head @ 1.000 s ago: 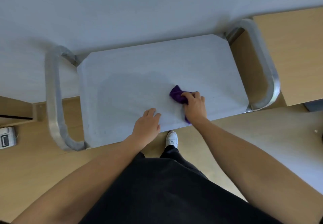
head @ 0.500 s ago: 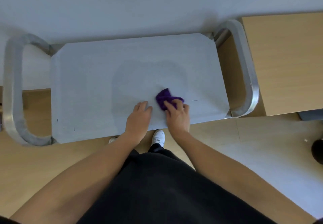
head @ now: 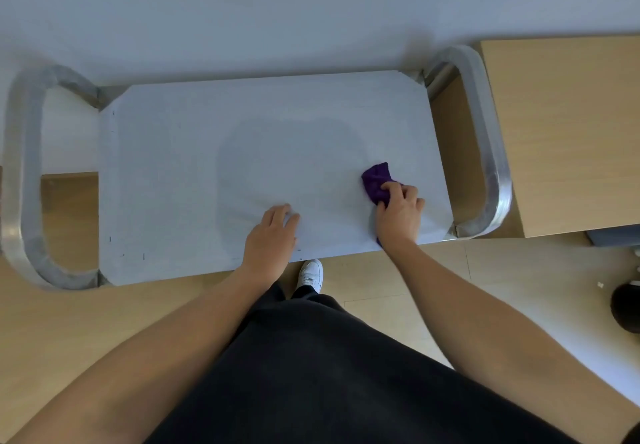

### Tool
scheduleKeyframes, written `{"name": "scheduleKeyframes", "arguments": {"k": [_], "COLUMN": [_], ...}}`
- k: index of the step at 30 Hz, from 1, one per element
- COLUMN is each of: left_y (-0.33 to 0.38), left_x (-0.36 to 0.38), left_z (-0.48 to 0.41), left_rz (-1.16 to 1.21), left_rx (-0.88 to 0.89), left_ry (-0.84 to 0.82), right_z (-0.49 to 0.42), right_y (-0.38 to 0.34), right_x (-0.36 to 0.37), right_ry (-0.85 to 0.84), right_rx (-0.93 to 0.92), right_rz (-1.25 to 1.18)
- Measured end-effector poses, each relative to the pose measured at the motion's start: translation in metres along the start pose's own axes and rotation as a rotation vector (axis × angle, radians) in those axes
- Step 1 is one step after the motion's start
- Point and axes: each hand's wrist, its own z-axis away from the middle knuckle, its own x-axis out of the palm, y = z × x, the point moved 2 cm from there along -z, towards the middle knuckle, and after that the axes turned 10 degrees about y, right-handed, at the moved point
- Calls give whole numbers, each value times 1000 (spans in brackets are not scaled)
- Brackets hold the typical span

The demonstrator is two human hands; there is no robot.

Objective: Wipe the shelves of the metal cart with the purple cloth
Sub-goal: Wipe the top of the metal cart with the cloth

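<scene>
The metal cart's top shelf [head: 180, 173] fills the middle of the head view, a flat pale grey sheet with a curved metal handle at each end. My right hand [head: 398, 213] grips the bunched purple cloth [head: 376, 182] and presses it onto the shelf near the front right corner. A bit of cloth also shows under my wrist at the front edge. My left hand [head: 272, 236] rests flat on the shelf near the front edge, fingers straight. The lower shelves are hidden beneath the top one.
The left handle [head: 24, 180] and the right handle [head: 491, 153] loop out past the shelf ends. A wooden cabinet top [head: 568, 132] stands close beside the right handle. A white wall lies behind the cart. A dark round object [head: 625, 310] sits on the floor at the right.
My right hand has slid the cloth to the right, from next to my left hand toward the front right corner. My left hand stays on the shelf.
</scene>
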Motion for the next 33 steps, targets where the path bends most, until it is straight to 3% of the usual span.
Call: {"name": "scheduleKeyframes", "arguments": {"k": [2, 7, 11, 17, 19, 25, 29, 33], "left_y": [-1, -7, -5, 5, 6, 7, 8, 9], "left_x": [0, 1, 0, 0, 0, 0, 0, 2], "left_z": [0, 1, 2, 0, 1, -1, 0, -1], "left_rz": [-22, -47, -12, 5, -4, -1, 21, 19], "left_rx": [-4, -2, -28, -60, -68, -64, -78, -79], "left_ry": [-4, -41, -55, -132, -147, -166, -153, -162], "right_z": [19, 60, 27, -13, 1, 57, 24, -11], "right_y": [-28, -76, -40, 22, 6, -49, -15, 33], "right_x": [13, 23, 10, -13, -5, 13, -2, -21], "right_ry": [-28, -179, -129, 18, 37, -100, -61, 22], "right_rx": [-32, -360, -269, 85, 72, -229, -169, 87], "right_rz": [-24, -104, -138, -18, -34, -154, -162, -96]}}
